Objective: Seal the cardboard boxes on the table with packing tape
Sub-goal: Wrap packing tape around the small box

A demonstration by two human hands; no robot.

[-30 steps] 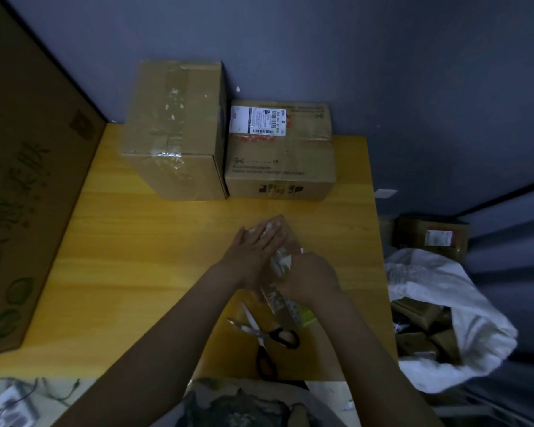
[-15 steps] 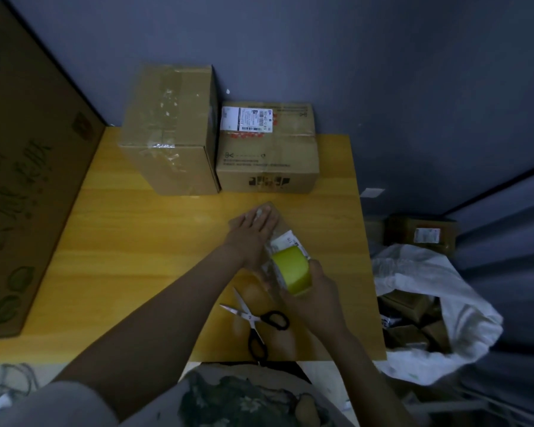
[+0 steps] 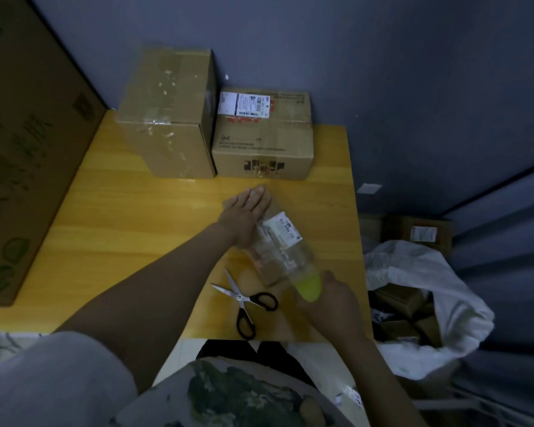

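Note:
A small flat cardboard box with a white label lies on the yellow wooden table, covered by a strip of clear tape. My left hand presses flat on the box's far left end, fingers straight. My right hand grips a yellow-green tape roll at the box's near end, the tape stretched from it over the box. Two larger boxes stand at the back: a tall one with clear tape on top and a lower one with a shipping label.
Black-handled scissors lie open on the table just left of my right hand. A big cardboard sheet leans at the left. Right of the table, a white sack holds several small boxes on the floor.
My right hand has pulled the tape roll back toward me, laying tape along the small box. My left hand stays pressed on the far end.

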